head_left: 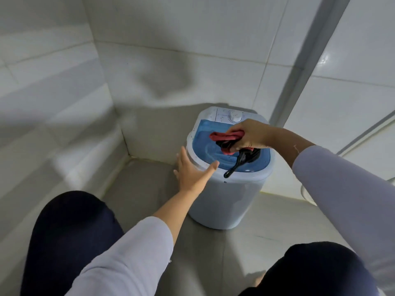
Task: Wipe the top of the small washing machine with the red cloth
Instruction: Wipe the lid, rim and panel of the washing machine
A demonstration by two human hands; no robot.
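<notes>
A small white washing machine [224, 195] with a blue see-through lid [205, 146] stands on the floor in a tiled corner. My right hand [250, 135] is over the lid, shut on a bunched red cloth [224, 136]. A black cord [239, 162] lies on the lid under that hand and hangs over the front rim. My left hand [190, 169] rests flat against the machine's left side near the rim, fingers spread, thumb near the lid's edge. A white dial [234, 117] sits on the control panel at the back.
White tiled walls close in at the left and behind the machine. A grey frame [305, 60] runs diagonally at the right. My dark-clad knees [70, 231] are at the bottom left and right. The grey floor [145, 182] lies between me and the machine.
</notes>
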